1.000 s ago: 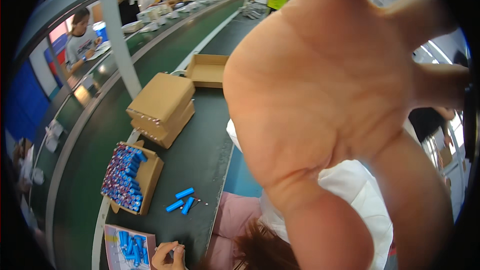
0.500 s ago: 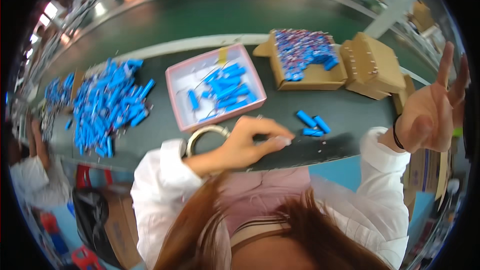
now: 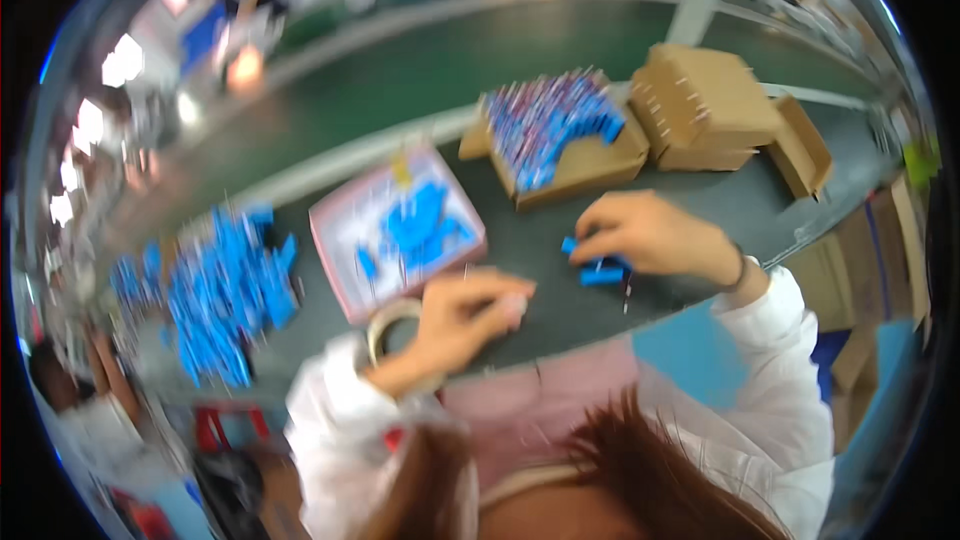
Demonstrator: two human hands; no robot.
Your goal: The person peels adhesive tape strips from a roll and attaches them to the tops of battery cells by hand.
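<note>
My right hand (image 3: 655,235) is bent down over a few small blue cylinders (image 3: 601,277) with thin leads. Its fingertips close around one of them, and the fingers partly cover the group. My left hand (image 3: 462,318) hovers near the table's front edge, thumb and forefinger pinched together. Whatever may be between those fingertips is too blurred to make out. Just beyond it stands a shallow pink-rimmed box (image 3: 333,258) holding several more blue cylinders. A pale tape roll (image 3: 380,332) rests behind the left wrist.
A large heap of blue cylinders (image 3: 225,290) covers the left of the dark table. Farther off, an open cardboard box (image 3: 580,175) is packed with blue cylinders in rows. Stacked cardboard boxes (image 3: 715,100) and an open carton (image 3: 803,155) stand right. Another person (image 3: 110,420) sits far left.
My right hand came in from the raised, spread position at the far right, down onto the blue cylinders. My left finger and thumb drew closer together. The whole view has tilted and shifted.
</note>
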